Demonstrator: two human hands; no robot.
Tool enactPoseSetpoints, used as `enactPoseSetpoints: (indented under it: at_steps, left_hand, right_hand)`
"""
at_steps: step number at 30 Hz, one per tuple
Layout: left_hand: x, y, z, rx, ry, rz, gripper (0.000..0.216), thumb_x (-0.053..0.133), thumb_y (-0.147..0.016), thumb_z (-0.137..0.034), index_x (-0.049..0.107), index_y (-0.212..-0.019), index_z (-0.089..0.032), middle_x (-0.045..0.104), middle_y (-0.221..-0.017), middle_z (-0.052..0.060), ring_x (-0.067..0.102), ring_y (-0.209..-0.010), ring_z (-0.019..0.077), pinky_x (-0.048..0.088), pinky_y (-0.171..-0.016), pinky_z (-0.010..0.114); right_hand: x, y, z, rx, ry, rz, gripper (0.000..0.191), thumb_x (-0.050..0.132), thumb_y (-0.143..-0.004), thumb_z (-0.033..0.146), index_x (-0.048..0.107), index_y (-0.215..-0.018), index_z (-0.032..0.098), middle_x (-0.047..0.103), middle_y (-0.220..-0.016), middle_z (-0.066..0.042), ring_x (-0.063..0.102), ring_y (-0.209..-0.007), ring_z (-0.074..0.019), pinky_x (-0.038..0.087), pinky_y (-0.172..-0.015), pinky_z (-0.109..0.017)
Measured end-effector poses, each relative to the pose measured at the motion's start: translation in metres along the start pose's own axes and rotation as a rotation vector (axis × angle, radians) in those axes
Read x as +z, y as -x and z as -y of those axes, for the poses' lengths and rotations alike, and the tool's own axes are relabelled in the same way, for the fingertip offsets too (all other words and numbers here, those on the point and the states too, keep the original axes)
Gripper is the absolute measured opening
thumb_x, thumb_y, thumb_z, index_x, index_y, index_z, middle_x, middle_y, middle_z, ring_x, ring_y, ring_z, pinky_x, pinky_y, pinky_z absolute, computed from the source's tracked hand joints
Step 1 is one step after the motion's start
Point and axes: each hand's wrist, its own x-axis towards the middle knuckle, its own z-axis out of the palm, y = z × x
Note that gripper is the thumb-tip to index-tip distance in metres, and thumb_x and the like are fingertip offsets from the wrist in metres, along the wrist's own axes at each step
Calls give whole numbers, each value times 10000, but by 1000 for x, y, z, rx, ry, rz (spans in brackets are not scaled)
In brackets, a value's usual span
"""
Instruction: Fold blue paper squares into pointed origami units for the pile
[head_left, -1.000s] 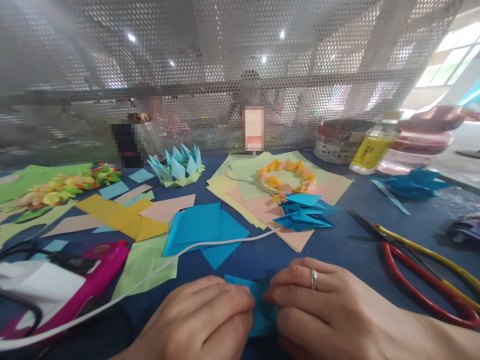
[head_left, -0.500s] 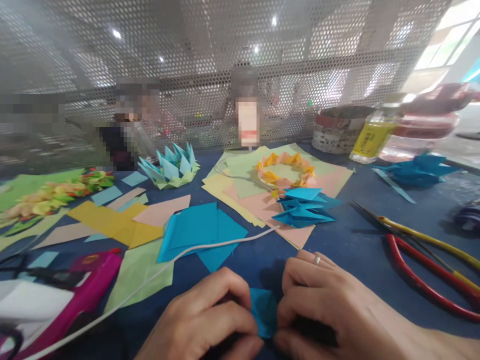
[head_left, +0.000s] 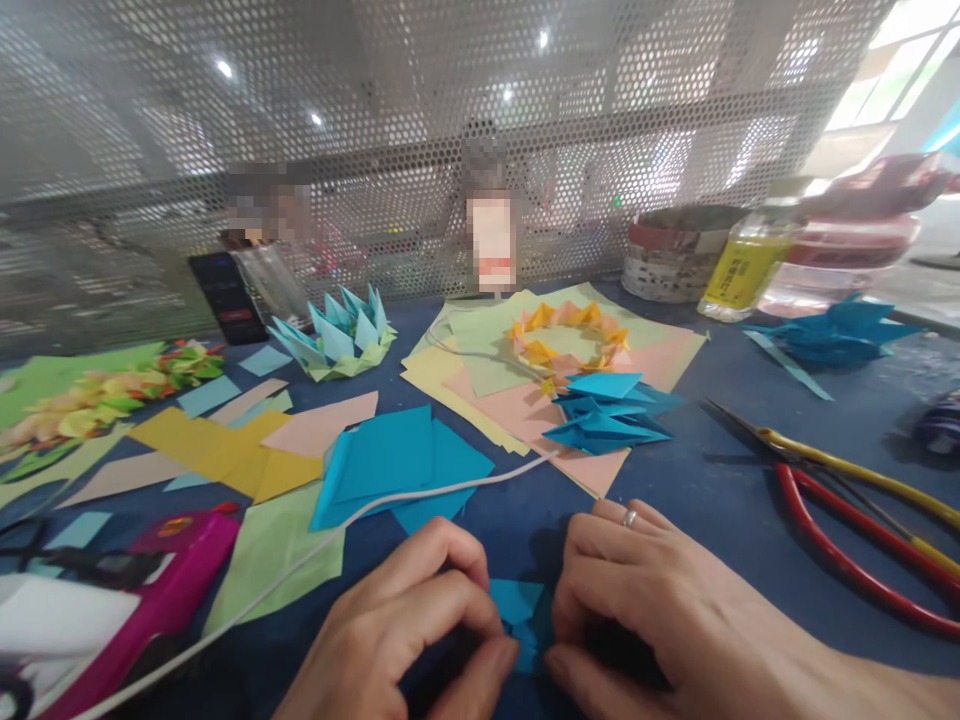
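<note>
Low in the middle of the view, a small piece of blue paper (head_left: 519, 603) lies between my two hands, with folds across it. My left hand (head_left: 409, 620) bends its fingers and thumb over the left side of the paper. On the right edge, my right hand (head_left: 630, 590), wearing a ring, has its fingers curled and pressed together. Both hands partly cover the paper. Just beyond them are a stack of blue paper sheets (head_left: 390, 455) and several folded blue paper pieces (head_left: 611, 412).
A white cable (head_left: 450, 487) crosses the blue tabletop. At right lie scissors (head_left: 795, 475) with red and yellow handles; behind stand a bottle (head_left: 750, 260) and a round container (head_left: 675, 255). A magenta tool (head_left: 172, 570), paper scraps (head_left: 240, 445) and an orange paper ring (head_left: 570, 335) are around.
My left hand has lifted slightly, its thumb and fingers further apart. The small blue paper between my hands now shows a different fold. My right hand has barely moved.
</note>
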Motion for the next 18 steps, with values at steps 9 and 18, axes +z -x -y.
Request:
enactPoseSetpoints:
  at_steps: [9, 18]
  left_hand:
    - [2, -1, -1, 14, 44, -47, 170, 544, -791, -70, 545, -729, -228, 561, -876, -77, 613, -741, 30, 453, -684, 122]
    - [1, 0, -3, 16, 29, -38, 181, 532, -769, -53, 539, -712, -225, 541, -892, -81, 611, -772, 14, 442, -711, 95]
  right_hand:
    - [-2, -1, 1, 41, -9, -33, 221, 740, -698, 65, 612, -740, 240, 672, -792, 52, 649, -732, -154, 473, -742, -300]
    - [0, -2, -4, 85, -76, -9, 295, 805, -661, 46, 601, -748, 240, 663, -785, 75, 624, -728, -147, 425, -716, -288]
